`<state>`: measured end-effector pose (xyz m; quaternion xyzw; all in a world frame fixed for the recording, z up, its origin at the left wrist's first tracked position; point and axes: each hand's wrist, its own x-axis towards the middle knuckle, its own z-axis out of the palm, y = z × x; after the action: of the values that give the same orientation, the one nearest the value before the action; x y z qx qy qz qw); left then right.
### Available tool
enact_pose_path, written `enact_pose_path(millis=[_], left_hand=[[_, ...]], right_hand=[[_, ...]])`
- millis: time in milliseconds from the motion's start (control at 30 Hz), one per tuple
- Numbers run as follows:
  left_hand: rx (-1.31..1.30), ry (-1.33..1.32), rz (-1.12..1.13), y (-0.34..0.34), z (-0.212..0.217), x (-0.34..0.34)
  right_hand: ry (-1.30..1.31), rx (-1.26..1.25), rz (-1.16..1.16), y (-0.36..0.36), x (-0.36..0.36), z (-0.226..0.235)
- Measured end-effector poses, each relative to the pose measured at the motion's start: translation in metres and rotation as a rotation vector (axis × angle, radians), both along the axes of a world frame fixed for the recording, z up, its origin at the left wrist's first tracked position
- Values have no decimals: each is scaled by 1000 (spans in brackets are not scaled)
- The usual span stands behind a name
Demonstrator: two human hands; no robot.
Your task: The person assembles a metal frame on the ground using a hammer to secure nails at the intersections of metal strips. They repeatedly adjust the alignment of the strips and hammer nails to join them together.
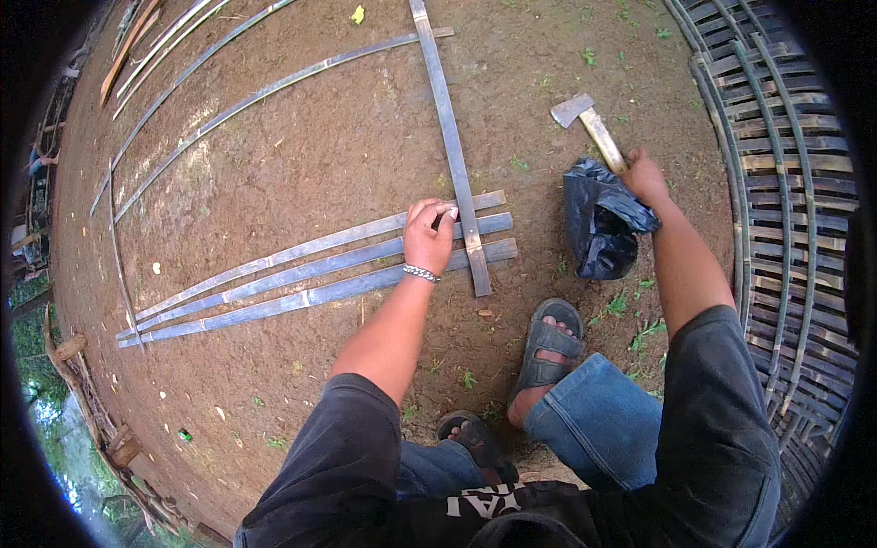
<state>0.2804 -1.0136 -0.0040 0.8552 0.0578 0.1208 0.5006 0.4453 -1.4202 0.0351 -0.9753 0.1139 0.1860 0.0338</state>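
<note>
My right hand is closed round the end of a hatchet's wooden handle; the hatchet points away from me, its worn metal head at the far end. A crumpled black plastic bag lies against that hand and wrist. Over the flat bamboo strips, my left hand has its fingers curled together; what they pinch, if anything, is too small to make out. Close beside it, a long bamboo crosspiece lies across the right ends of three bamboo strips. A thin crosspiece meets their left ends.
Another bamboo strip curves away at the top, under the crosspiece's far part. More loose strips lie at the upper left. A slatted bamboo panel stands along the right side. Logs edge the bare dirt at left.
</note>
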Motion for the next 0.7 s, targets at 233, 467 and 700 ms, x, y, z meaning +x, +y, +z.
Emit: enact_pose_path(millis=[233, 467, 700], left_hand=[[68, -36, -43, -8, 1, 0], [29, -9, 6, -11, 3, 6], [60, 6, 3, -24, 6, 11]], right_hand=[[19, 92, -14, -6, -8, 1], [49, 185, -74, -17, 2, -9], [97, 36, -6, -38, 9, -24]])
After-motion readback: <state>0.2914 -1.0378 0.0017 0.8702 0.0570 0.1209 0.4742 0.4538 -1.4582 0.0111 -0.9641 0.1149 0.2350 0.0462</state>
